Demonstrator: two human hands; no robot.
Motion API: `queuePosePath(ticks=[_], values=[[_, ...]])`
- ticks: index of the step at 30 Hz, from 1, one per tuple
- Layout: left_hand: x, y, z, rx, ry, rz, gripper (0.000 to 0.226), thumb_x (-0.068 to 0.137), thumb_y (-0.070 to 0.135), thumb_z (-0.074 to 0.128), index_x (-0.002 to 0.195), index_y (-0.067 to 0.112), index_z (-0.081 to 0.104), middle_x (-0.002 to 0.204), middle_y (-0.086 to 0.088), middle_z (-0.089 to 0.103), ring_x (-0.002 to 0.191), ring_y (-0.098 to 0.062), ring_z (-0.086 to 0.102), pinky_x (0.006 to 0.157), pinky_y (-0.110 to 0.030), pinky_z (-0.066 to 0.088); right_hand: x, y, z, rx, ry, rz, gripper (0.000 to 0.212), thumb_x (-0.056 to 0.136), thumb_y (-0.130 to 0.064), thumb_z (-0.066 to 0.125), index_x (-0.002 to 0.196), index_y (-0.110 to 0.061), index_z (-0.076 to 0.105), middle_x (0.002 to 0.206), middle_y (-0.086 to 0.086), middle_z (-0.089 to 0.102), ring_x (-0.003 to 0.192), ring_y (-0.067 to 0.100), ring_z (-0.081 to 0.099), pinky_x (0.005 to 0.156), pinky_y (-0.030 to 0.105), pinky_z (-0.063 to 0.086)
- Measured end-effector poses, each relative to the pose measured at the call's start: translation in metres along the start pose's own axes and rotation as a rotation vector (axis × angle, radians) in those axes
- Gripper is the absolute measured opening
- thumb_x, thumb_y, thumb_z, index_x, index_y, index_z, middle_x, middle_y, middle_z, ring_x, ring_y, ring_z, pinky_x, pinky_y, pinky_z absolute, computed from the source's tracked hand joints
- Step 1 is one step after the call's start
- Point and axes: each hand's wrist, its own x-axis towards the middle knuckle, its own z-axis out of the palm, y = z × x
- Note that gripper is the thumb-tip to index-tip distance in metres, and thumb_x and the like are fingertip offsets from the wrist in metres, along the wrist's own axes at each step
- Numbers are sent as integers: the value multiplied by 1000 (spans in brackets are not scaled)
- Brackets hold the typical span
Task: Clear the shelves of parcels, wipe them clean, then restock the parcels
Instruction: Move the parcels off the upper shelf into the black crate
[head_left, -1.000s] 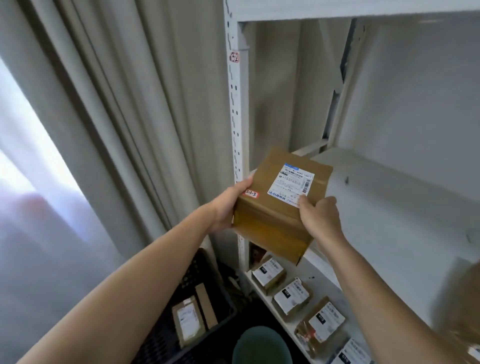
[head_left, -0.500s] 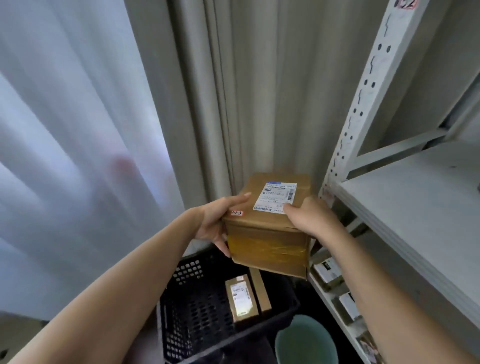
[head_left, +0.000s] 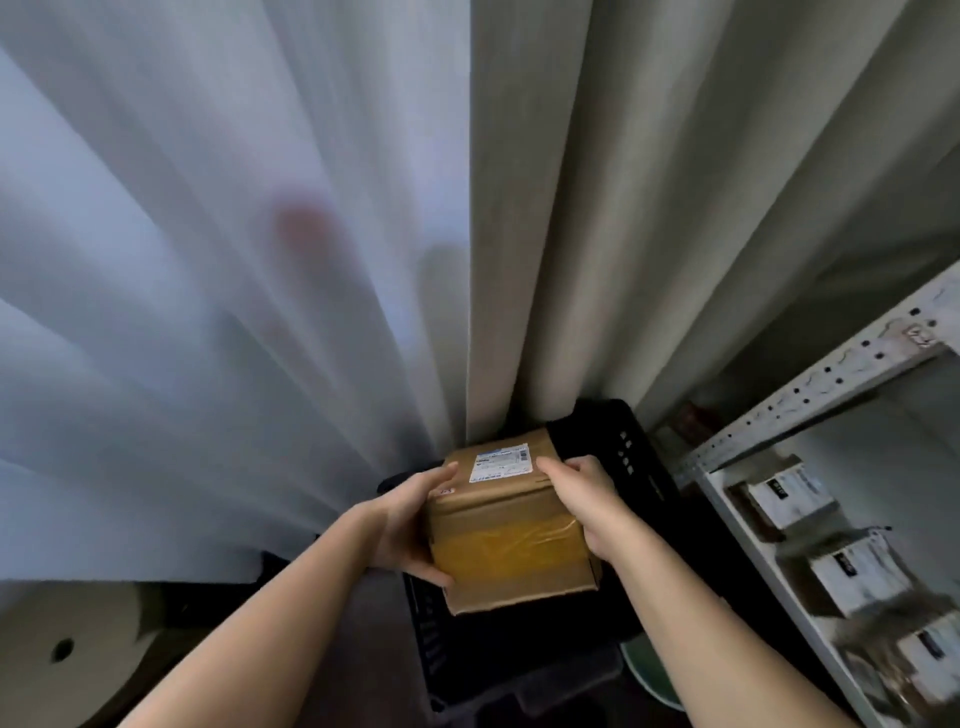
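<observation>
A brown cardboard parcel (head_left: 511, 525) with a white shipping label and clear tape hangs just above a black plastic crate (head_left: 631, 457). My left hand (head_left: 410, 525) grips its left side, thumb on top and fingers curled under the near corner. My right hand (head_left: 582, 499) grips its right side, fingers over the top edge. The parcel hides most of the crate's inside. At the right stands the white metal shelf (head_left: 737, 525), and several labelled parcels (head_left: 857, 571) lie on its lower level.
Pale curtains (head_left: 363, 234) hang behind the crate and fill most of the view. A green bucket (head_left: 649, 675) stands between crate and shelf. A perforated white upright (head_left: 810, 395) frames the shelf. A pale round object with a hole (head_left: 78, 639) sits low at the left.
Both hands carried the parcel away from the upper shelf, leftward and down, to just over the black crate. The view swung left and downward, so the upper shelf left the frame.
</observation>
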Motion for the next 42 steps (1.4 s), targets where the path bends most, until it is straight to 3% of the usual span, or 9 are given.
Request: queuePosePath(ticks=[4, 8, 12, 15, 20, 24, 28, 34, 42], values=[[54, -34, -32, -111, 25, -66, 65, 84, 71, 48, 125, 21, 55, 126, -14, 57, 112, -37, 59, 81, -54, 56, 29, 24, 33, -41, -77, 95, 46, 91, -50, 58, 120, -15, 56, 119, 6, 60, 109, 26, 59, 98, 40, 49], [102, -59, -51, -225, 134, -69, 78, 77, 75, 55, 133, 20, 48, 135, -11, 50, 114, -36, 57, 73, -51, 58, 70, 57, 64, -85, -179, 137, 50, 96, -47, 53, 137, -19, 45, 128, 5, 54, 116, 25, 54, 101, 39, 46], [138, -74, -59, -282, 241, -15, 67, 82, 70, 53, 132, 25, 46, 135, -6, 49, 113, -30, 56, 75, -43, 57, 104, 92, 88, -146, -236, 139, 55, 97, -41, 48, 149, -37, 33, 141, 5, 46, 120, 25, 52, 103, 42, 46], [161, -79, -64, -272, 309, 33, 52, 87, 64, 51, 124, 28, 43, 134, -1, 43, 120, -26, 49, 90, -47, 53, 121, 108, 103, -124, -253, 117, 55, 99, -31, 49, 150, -41, 29, 141, 4, 45, 117, 24, 53, 100, 39, 48], [181, -69, -61, -254, 348, 132, 37, 96, 53, 45, 122, 26, 43, 124, -4, 47, 103, -20, 50, 98, -45, 47, 147, 125, 118, -40, -231, 88, 60, 99, -7, 45, 151, -33, 30, 127, -2, 55, 105, 15, 54, 78, 26, 46], [189, -69, -64, -279, 348, 190, 53, 98, 48, 43, 143, 20, 38, 143, -2, 44, 131, -25, 42, 110, -38, 32, 153, 130, 122, 2, -268, 61, 69, 98, -6, 45, 156, -31, 17, 145, -1, 44, 116, 13, 44, 100, 30, 38], [189, -64, -62, -281, 341, 269, 51, 97, 45, 45, 141, 18, 43, 140, 3, 48, 127, -18, 44, 101, -34, 32, 151, 125, 120, 11, -289, 51, 75, 95, 1, 45, 156, -31, 17, 158, 1, 30, 136, 19, 35, 108, 32, 29], [170, -42, -55, 5, 443, 354, 68, 98, 47, 46, 155, 26, 15, 159, -3, 22, 145, -26, 23, 118, -44, 19, 129, 100, 106, -9, -311, -23, 73, 99, -10, 51, 155, -38, 16, 159, 1, 30, 141, 22, 34, 112, 33, 33], [107, -15, -28, 1061, 642, 405, 63, 97, 63, 14, 151, 42, -11, 161, 4, -20, 148, -31, -13, 116, -59, -2, 78, 58, 42, -629, -142, -308, 67, 101, -50, 41, 155, -44, 2, 164, -12, -9, 151, 24, -14, 121, 52, 2]])
